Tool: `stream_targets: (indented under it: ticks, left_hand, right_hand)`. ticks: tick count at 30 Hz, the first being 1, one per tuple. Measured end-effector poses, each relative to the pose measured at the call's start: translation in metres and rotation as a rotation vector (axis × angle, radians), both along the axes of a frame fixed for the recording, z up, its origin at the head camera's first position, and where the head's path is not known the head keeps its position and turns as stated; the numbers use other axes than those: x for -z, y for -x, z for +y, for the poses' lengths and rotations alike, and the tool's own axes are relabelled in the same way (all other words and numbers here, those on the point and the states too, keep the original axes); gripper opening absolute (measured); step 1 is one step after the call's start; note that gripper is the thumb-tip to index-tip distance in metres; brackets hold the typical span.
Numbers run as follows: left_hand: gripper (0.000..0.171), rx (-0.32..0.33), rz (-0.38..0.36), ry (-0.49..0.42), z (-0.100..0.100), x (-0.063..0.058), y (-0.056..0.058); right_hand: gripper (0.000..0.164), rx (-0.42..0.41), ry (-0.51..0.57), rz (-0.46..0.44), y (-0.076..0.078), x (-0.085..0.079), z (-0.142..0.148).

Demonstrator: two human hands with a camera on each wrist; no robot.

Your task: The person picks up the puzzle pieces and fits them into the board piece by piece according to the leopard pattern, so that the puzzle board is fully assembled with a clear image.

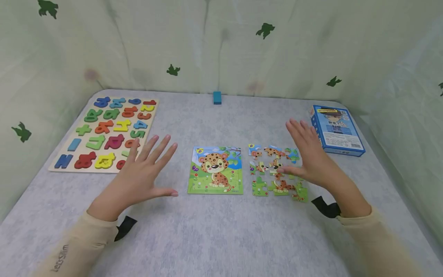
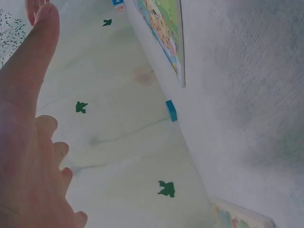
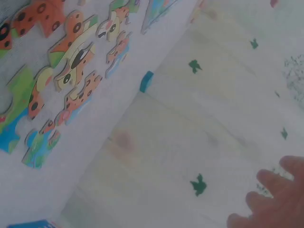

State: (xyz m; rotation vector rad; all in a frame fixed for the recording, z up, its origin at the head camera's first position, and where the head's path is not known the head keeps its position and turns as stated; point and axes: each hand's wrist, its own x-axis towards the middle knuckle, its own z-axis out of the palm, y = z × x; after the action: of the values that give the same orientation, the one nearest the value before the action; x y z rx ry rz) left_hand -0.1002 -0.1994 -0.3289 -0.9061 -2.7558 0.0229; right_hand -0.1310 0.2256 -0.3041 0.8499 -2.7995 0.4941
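My left hand (image 1: 140,179) hovers with spread fingers between the number board and the leopard picture board (image 1: 215,170), holding nothing. The right hand (image 1: 311,157) is likewise raised with fingers extended, its thumb overlapping the loose jigsaw pieces (image 1: 259,186) in the head view. Those pieces lie in loose rows, slightly apart, and show parts of the same spotted leopard on grass. In the right wrist view several jigsaw pieces (image 3: 76,61) lie flat on the table, away from the fingers (image 3: 270,204). The left wrist view shows the thumb (image 2: 35,57) stretched out, with the picture board's edge beyond.
A wooden board (image 1: 79,144) with colourful numbers and symbols lies at the left. A blue box (image 1: 340,130) rests at the back right. One small blue block (image 1: 217,97) sits at the table's far edge, before a pale curtain (image 1: 194,46) with green leaf shapes.
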Motion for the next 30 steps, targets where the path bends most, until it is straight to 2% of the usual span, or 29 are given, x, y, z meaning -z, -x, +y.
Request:
stream_targets:
  ticks: [6,12,16,22,25,30]
  left_hand:
    - [0.106,0.099,0.001,-0.134,0.005,0.021,0.012]
    - [0.105,0.121,-0.107,-0.264,0.014,0.040,0.019]
    - [0.103,0.086,-0.247,-0.342,0.019,0.049,0.023]
    - [0.097,0.001,-0.473,-0.389,0.021,0.063,0.026]
    - [0.095,-0.011,-0.512,-0.398,0.020,0.068,0.026]
    - [0.092,0.007,-0.507,-0.384,0.022,0.076,0.028]
  right_hand:
    - [0.099,0.024,0.334,-0.124,0.023,0.015,-0.013]
    - [0.084,0.018,0.529,-0.191,0.042,0.040,-0.024]
    - [0.076,0.012,0.569,-0.217,0.049,0.053,-0.027]
    - [0.066,0.045,0.596,-0.339,0.049,0.065,-0.030]
    - [0.062,0.054,0.565,-0.377,0.050,0.071,-0.030]
    - [0.060,0.071,0.487,-0.423,0.056,0.081,-0.028]
